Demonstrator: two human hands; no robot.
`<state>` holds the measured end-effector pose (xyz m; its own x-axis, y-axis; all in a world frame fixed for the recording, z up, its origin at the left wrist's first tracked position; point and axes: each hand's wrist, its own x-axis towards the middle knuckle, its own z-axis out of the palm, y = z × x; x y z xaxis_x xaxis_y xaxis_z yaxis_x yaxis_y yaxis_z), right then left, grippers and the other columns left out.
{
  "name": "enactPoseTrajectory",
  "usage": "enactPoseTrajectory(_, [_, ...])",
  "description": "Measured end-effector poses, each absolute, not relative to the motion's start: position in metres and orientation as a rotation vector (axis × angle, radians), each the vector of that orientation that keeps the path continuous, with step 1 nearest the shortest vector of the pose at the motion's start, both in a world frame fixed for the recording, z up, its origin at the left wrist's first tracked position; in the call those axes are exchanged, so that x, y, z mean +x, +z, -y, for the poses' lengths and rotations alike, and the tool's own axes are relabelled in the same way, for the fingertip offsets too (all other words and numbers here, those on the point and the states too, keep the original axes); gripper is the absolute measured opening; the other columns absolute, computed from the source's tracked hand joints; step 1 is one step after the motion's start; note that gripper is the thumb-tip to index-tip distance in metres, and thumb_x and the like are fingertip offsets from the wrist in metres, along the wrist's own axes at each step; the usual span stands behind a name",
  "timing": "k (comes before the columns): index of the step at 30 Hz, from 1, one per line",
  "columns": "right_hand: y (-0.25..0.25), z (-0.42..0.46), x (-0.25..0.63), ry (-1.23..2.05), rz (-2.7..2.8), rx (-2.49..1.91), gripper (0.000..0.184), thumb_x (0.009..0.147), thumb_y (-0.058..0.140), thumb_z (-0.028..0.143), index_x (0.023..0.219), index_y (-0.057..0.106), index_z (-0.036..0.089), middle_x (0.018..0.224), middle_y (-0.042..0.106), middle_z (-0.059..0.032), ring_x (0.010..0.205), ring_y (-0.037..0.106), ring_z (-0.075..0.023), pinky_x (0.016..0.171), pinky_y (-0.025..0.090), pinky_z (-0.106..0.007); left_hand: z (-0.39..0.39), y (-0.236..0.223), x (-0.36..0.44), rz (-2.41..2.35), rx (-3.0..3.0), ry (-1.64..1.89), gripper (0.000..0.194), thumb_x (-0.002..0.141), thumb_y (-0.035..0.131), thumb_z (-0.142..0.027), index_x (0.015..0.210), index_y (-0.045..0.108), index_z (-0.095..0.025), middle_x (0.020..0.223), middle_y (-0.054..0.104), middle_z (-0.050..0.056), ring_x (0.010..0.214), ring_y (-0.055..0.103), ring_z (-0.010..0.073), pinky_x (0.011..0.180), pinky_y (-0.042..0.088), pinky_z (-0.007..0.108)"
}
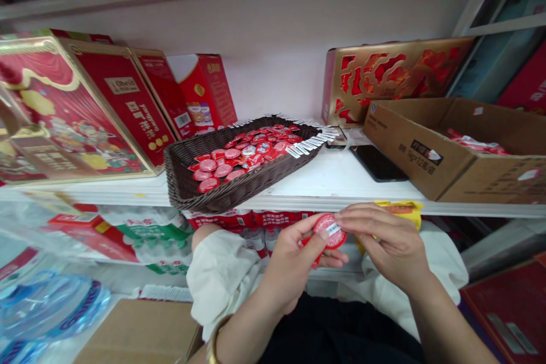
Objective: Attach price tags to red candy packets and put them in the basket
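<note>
My left hand [290, 266] holds a round red packet [330, 231] with a small white barcode label on it, and a bit of red shows below it in the same palm. The fingertips of my right hand [384, 239] pinch the packet's upper right edge. A yellow packet [398, 209] sits partly hidden behind my right hand. Above my hands, a woven brown basket [187, 179] on the shelf holds many similar red round packets [230, 162], with white tags fanning out at its far end.
The white shelf edge [341, 205] runs just above my hands. Red and gold gift boxes [119, 96] stand on it at left, and a cardboard box [409, 148] of red packets stands at right, beside a black phone [377, 163]. Shrink-wrapped bottled water [149, 239] sits below left.
</note>
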<state>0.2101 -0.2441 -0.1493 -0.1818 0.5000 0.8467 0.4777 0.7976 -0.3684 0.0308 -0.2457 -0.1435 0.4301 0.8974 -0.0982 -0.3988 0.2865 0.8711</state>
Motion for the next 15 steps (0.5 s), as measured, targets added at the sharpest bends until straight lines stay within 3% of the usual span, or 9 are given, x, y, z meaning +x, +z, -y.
enactPoseTrajectory(5, [-0.152,0.249,0.211,0.157,1.730,-0.919,0.021,0.088,0.064,0.016,0.104,0.073,0.025,0.106,0.071,-0.0065,0.098,0.068,-0.0175,0.084,0.055,-0.028,0.244,-0.145,0.031,-0.697,0.963,0.979,0.035,0.081,0.075,-0.034,0.110,0.073,-0.014,0.081,0.073,0.007,0.062,0.070,0.0131,0.060,0.056,0.020])
enactPoseTrajectory(11, [-0.160,0.249,0.201,0.582,1.521,-1.050,0.016,0.091,0.062,0.034,0.101,0.069,0.023,0.077,0.066,-0.0011,0.068,0.060,-0.0127,0.062,0.050,-0.023,0.243,-0.146,0.033,-0.747,1.039,0.983,0.035,0.082,0.073,-0.033,0.111,0.073,-0.014,0.083,0.074,0.006,0.062,0.070,0.0131,0.061,0.057,0.022])
enactPoseTrajectory(15, [-0.164,0.247,0.194,0.745,1.418,-1.074,0.020,0.087,0.067,0.039,0.091,0.069,0.020,0.070,0.065,-0.0004,0.063,0.058,-0.0120,0.060,0.048,-0.022,0.243,-0.146,0.034,-0.766,1.075,0.987,0.036,0.082,0.072,-0.034,0.112,0.073,-0.015,0.081,0.073,0.005,0.061,0.069,0.0132,0.062,0.058,0.023])
